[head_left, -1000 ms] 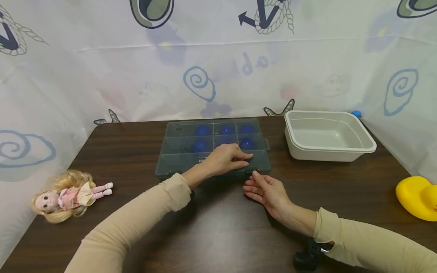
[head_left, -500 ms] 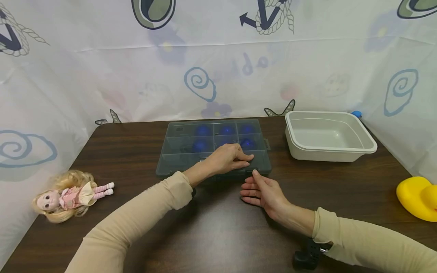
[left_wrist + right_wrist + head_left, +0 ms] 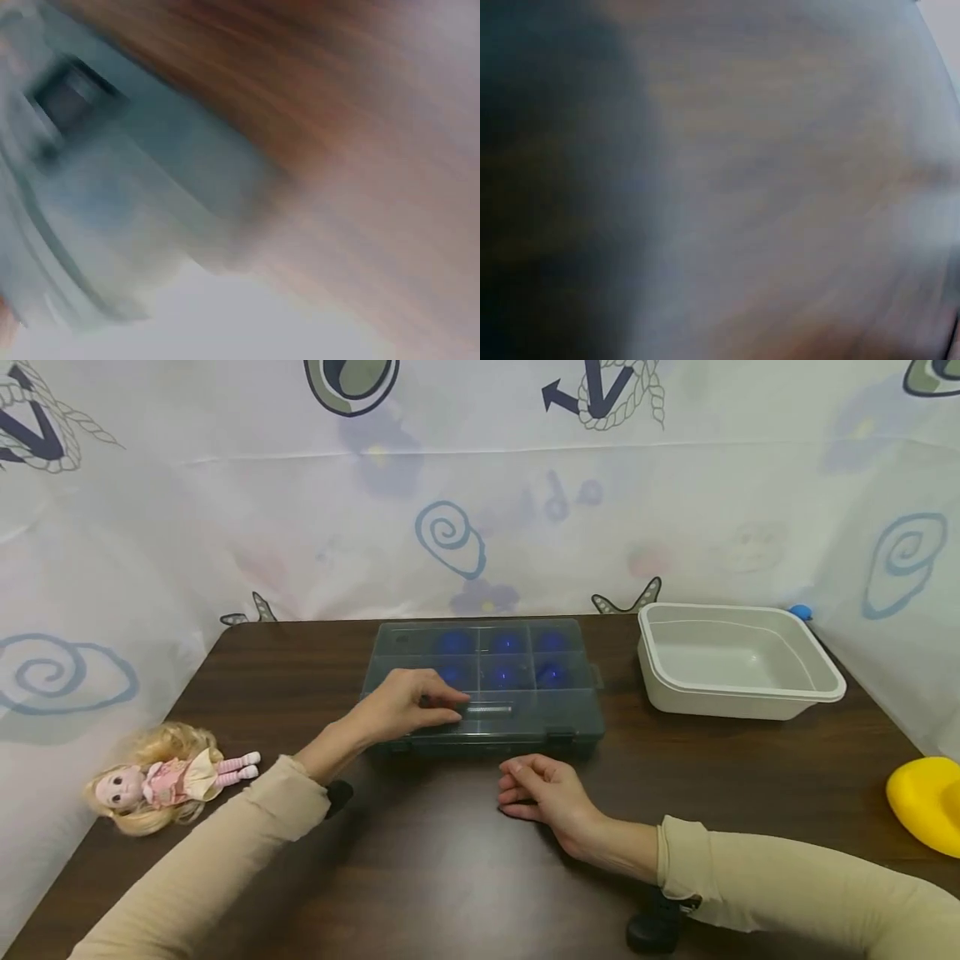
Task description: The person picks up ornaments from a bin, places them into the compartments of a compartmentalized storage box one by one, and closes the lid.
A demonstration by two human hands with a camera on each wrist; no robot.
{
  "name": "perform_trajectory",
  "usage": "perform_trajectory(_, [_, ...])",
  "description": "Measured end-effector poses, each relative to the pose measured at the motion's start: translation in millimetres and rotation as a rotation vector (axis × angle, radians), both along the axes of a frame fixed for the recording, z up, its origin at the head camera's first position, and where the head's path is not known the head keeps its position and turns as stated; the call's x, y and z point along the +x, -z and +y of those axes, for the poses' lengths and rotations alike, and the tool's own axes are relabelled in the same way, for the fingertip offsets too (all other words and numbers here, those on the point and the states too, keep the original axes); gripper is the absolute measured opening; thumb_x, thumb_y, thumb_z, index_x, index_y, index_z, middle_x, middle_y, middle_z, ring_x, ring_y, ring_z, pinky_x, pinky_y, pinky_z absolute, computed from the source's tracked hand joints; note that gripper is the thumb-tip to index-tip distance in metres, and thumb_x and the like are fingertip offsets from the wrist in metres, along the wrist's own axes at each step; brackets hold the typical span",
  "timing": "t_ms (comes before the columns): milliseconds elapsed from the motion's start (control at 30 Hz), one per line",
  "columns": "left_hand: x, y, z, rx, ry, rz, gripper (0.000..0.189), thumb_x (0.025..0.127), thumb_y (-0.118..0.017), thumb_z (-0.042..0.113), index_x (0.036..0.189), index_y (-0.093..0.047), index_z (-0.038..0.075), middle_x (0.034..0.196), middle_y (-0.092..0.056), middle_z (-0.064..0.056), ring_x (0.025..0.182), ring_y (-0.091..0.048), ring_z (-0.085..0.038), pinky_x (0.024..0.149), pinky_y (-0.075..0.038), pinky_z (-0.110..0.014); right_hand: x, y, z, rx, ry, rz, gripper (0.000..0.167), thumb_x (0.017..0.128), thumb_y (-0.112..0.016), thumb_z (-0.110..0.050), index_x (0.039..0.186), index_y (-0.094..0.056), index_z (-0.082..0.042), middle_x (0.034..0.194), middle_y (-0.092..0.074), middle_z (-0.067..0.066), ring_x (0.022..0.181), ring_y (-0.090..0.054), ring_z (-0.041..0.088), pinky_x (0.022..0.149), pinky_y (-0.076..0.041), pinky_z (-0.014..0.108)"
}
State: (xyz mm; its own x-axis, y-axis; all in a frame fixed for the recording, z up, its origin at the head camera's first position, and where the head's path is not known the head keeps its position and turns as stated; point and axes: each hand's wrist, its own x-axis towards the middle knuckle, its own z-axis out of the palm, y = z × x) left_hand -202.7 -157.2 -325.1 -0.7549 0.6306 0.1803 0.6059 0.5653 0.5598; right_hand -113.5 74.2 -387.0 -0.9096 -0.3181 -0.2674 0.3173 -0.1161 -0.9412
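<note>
A dark translucent compartment box [image 3: 558, 710] lies with its lid down near the back of the table. Several round blue things [image 3: 504, 675] show through the lid. My left hand [image 3: 401, 703] is over the front left part of the box, fingers bent loosely, with nothing held in them. Just in front of the box, my right hand [image 3: 553, 802] hovers with loosely curled fingers and holds nothing. In the blurred left wrist view, the box's edge carries a dark latch [image 3: 71, 97]. The right wrist view is too smeared to show detail.
A light grey plastic tub [image 3: 720, 697] stands right of the box, with a small blue thing [image 3: 801, 612] behind it. A blond doll [image 3: 172, 781] lies at the left, and a yellow rubber duck [image 3: 926, 802] sits at the right edge. Patterned cloth [image 3: 315, 543] hangs behind the table.
My left hand has slid leftward from the box's front right part. My right hand has left the front edge, moving left and toward me. The lid remains down.
</note>
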Motion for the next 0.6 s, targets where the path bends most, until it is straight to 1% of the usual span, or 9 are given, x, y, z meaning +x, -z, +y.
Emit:
perform_trajectory(67, [3.0,-0.3,-22.2,-0.004,-0.048,-0.009,0.029,0.083,-0.072,0.015,0.112,-0.071,0.009,0.094,-0.067,-0.002,0.070,-0.053,-0.010,0.055,-0.044,-0.023,-1.5,-0.8,-11,-0.007,-0.020,0.002,0.034,0.099,-0.050,-0.014,0.119,-0.051,0.013,0.089,-0.064,0.004,0.079,-0.065,0.012,0.080,-0.056,0.034])
perform_trajectory(133, [5.0,0.3,-40.5,-0.007,-0.082,-0.011,0.029,0.083,-0.072,0.015,0.111,-0.071,0.008,0.095,-0.067,-0.003,0.071,-0.053,-0.011,0.054,-0.043,-0.024,-3.2,-0.9,-23,-0.021,-0.035,-0.002,0.033,0.098,-0.050,-0.013,0.120,-0.051,0.012,0.091,-0.064,0.005,0.079,-0.065,0.012,0.081,-0.056,0.035])
perform_trajectory(233, [6.5,0.8,-57.1,-0.012,-0.123,-0.023,0.029,0.082,-0.073,0.015,0.111,-0.071,0.008,0.095,-0.067,-0.003,0.074,-0.055,-0.012,0.056,-0.044,-0.023,-5.0,-0.3,-41,-0.037,-0.047,-0.008,0.032,0.098,-0.050,-0.011,0.123,-0.053,0.010,0.094,-0.064,0.009,0.079,-0.065,0.013,0.082,-0.056,0.036])
perform_trajectory(333, [6.6,1.5,-63.1,-0.006,-0.152,-0.050,0.031,0.081,-0.074,0.015,0.111,-0.071,0.008,0.094,-0.065,-0.004,0.075,-0.057,-0.013,0.059,-0.048,-0.023,-6.1,0.7,-57,-0.053,-0.059,-0.008,0.032,0.097,-0.050,-0.009,0.125,-0.053,0.008,0.098,-0.065,0.012,0.080,-0.066,0.012,0.081,-0.056,0.035])
perform_trajectory(467, [6.6,4.3,-65.1,0.023,-0.190,-0.086,0.033,0.080,-0.075,0.016,0.112,-0.071,0.009,0.091,-0.062,-0.003,0.076,-0.057,-0.014,0.062,-0.050,-0.024,-5.7,0.5,-75,-0.079,-0.075,-0.005,0.035,0.097,-0.050,-0.007,0.130,-0.050,0.006,0.104,-0.065,0.016,0.081,-0.066,0.011,0.082,-0.056,0.035])
perform_trajectory(600, [10.3,7.5,-69.6,0.034,-0.214,-0.101,0.033,0.081,-0.074,0.016,0.113,-0.070,0.011,0.088,-0.061,-0.003,0.074,-0.056,-0.014,0.061,-0.049,-0.025,-3.1,0.4,-90,-0.101,-0.086,-0.019,0.040,0.097,-0.049,-0.006,0.135,-0.045,0.005,0.110,-0.063,0.020,0.084,-0.067,0.012,0.083,-0.055,0.036])
